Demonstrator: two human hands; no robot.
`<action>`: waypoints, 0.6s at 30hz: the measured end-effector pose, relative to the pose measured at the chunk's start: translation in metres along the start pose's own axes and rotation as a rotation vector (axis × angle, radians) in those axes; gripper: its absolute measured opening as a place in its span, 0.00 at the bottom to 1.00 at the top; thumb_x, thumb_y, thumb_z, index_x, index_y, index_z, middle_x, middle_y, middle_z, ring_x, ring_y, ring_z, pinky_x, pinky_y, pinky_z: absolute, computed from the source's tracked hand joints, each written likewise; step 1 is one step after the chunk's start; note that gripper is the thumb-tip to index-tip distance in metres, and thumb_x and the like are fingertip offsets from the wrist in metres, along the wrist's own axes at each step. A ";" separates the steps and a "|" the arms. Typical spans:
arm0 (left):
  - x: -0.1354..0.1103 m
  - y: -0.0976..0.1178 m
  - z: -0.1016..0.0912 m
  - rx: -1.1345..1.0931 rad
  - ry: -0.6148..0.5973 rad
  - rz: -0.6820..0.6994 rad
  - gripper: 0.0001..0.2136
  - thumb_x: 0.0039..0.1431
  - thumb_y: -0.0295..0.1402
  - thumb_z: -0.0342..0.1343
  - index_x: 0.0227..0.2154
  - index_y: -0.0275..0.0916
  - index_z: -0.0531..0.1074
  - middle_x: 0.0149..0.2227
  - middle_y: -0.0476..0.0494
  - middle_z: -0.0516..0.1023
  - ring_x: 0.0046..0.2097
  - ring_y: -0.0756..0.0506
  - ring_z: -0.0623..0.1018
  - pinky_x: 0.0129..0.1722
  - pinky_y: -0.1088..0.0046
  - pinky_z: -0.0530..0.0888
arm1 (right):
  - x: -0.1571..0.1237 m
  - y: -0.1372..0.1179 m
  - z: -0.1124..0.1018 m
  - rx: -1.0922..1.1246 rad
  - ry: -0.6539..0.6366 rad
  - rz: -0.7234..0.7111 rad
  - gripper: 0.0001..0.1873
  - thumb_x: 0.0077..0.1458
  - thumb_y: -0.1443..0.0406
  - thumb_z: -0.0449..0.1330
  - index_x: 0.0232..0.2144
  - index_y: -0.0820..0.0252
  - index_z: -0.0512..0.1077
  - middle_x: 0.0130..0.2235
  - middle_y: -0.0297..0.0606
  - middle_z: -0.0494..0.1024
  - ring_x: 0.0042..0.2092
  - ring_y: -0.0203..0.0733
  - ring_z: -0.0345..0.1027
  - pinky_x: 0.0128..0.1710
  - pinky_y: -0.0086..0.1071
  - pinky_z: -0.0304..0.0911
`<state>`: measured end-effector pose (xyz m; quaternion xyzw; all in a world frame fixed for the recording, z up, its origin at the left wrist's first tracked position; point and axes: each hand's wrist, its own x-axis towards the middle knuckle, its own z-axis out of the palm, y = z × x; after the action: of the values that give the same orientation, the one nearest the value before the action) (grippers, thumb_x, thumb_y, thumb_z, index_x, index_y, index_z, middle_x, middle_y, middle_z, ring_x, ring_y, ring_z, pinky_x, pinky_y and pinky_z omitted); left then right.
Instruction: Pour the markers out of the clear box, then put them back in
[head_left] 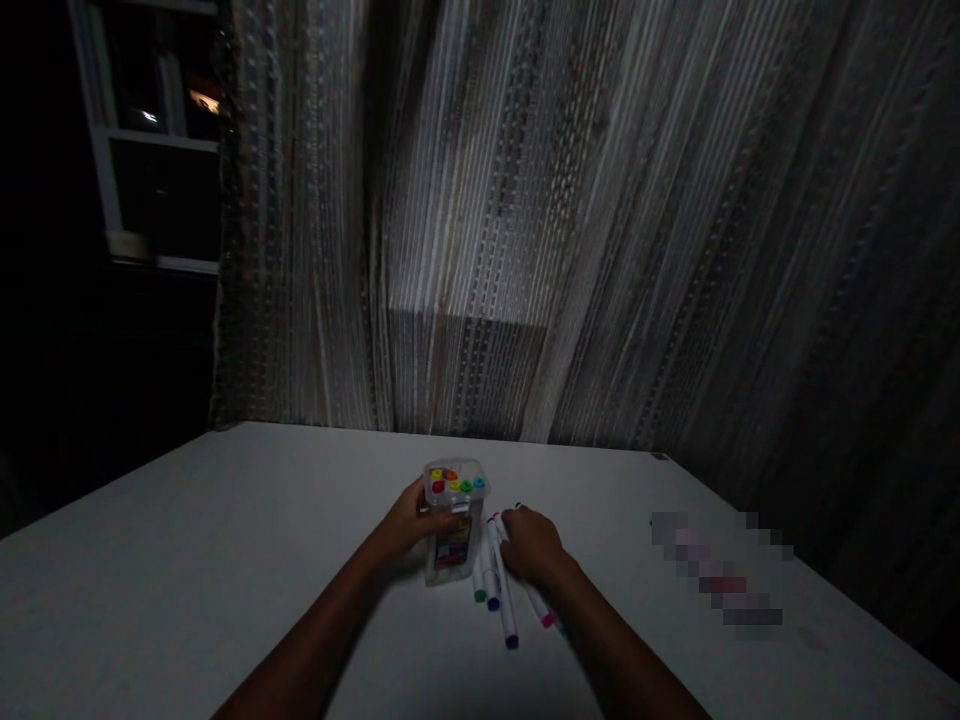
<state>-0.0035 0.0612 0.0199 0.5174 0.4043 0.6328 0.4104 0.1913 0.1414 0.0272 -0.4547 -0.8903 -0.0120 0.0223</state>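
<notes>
**Left hand [411, 517] grips a clear plastic box [454, 520] beside loose markers [496, 590]**

The box stands upright on the pale, smooth worktop [187, 580], near the front middle of the view. Its see-through walls show a printed label, and round marker ends in yellow, orange, red, green and blue crowd its open top. The left grip is closed around the box, with the fingers wrapped across its near face and hiding part of the label.

The right hand [531, 545] sits just beside the box, its fingers curled down over the far ends of the markers. It seems pressed onto them, though in this dim light I cannot tell whether it pinches any. The slim white barrels fan towards the person, with green, blue, purple and pink caps showing. The hand and forearm hide parts of them.

To the right, a pixelated patch [720, 570] on the worktop cannot be made out. Behind hangs a ribbed, striped curtain [480, 230], and at left, a window [150, 130] fades into darkness.
</notes>
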 end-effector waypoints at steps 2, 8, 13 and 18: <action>0.001 0.002 -0.005 0.033 -0.026 -0.024 0.28 0.32 0.38 0.72 0.39 0.34 0.71 0.39 0.37 0.80 0.41 0.37 0.78 0.42 0.62 0.73 | 0.001 -0.003 -0.001 -0.001 -0.029 0.010 0.18 0.50 0.70 0.54 0.44 0.66 0.71 0.46 0.53 0.75 0.48 0.51 0.69 0.43 0.36 0.60; -0.008 -0.001 -0.007 -0.050 -0.009 -0.004 0.24 0.38 0.36 0.70 0.40 0.36 0.70 0.41 0.37 0.80 0.41 0.38 0.79 0.42 0.61 0.74 | 0.010 0.001 -0.001 0.179 -0.043 0.076 0.18 0.50 0.64 0.59 0.44 0.66 0.72 0.46 0.51 0.76 0.47 0.49 0.70 0.41 0.33 0.60; -0.011 0.000 -0.002 -0.095 -0.038 0.028 0.25 0.38 0.35 0.70 0.42 0.37 0.69 0.41 0.37 0.80 0.42 0.38 0.79 0.42 0.61 0.74 | 0.017 0.011 0.006 0.332 -0.053 0.068 0.10 0.50 0.65 0.61 0.36 0.65 0.74 0.39 0.46 0.78 0.42 0.43 0.71 0.37 0.29 0.59; -0.007 -0.001 -0.003 -0.138 -0.073 0.022 0.28 0.37 0.32 0.70 0.44 0.38 0.68 0.42 0.38 0.79 0.42 0.39 0.79 0.42 0.62 0.73 | 0.017 0.012 -0.011 0.471 0.048 0.016 0.16 0.50 0.73 0.54 0.41 0.66 0.73 0.40 0.44 0.76 0.40 0.40 0.70 0.40 0.31 0.61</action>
<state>-0.0056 0.0546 0.0166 0.5150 0.3387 0.6444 0.4526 0.1907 0.1619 0.0387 -0.4436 -0.8641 0.1852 0.1492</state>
